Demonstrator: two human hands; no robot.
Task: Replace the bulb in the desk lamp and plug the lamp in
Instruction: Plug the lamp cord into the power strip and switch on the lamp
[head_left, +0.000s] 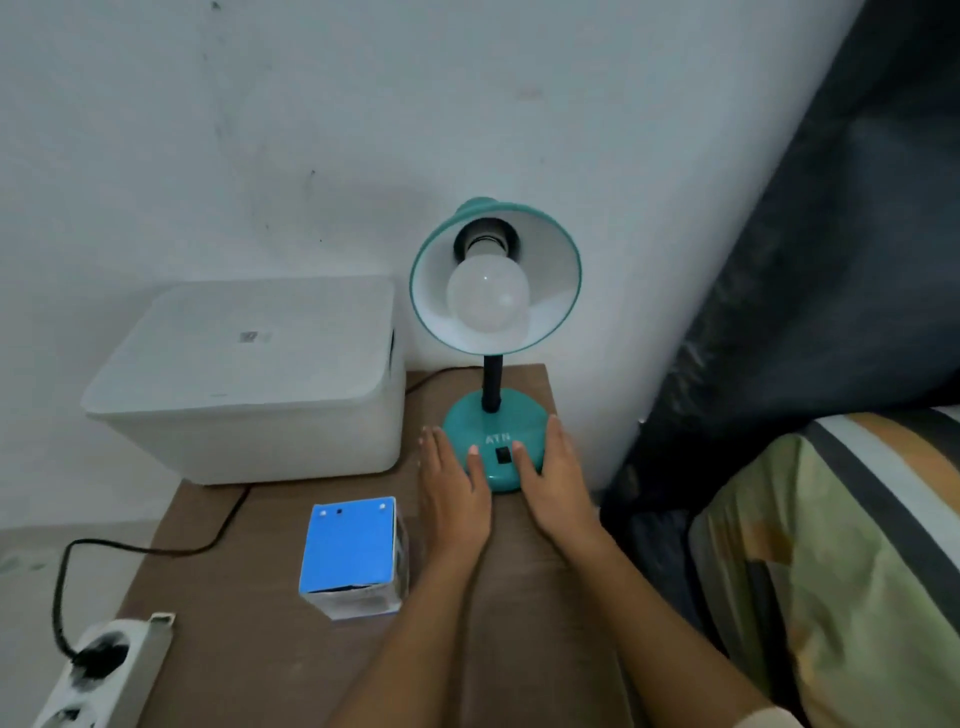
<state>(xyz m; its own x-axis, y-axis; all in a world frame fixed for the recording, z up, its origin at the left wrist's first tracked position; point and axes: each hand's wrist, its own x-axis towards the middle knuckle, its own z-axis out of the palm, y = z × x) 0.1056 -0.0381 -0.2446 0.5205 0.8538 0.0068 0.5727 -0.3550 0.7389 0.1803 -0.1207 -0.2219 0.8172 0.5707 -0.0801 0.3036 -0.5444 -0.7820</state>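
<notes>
Both hands, left hand (457, 488) and right hand (553, 480), rest open-fingered around the lamp base (491, 441), gripping nothing; steady it squarely before unscrewing the bulb (488, 296).

Both arms reach forward. The left hand (457, 499) and right hand (556, 486) lie flat, fingers open and spread, side by side.

Dim, flat, bluish light all over, no clear source, and the bulb (487, 295) sits unlit with just a faint sheen. Soft shadow pools on the wall (260, 130) at nine o'clock of the lampshade (495, 275). Wide-angle bending tilts the edges; overall soft, hands slightly smeared.
</notes>
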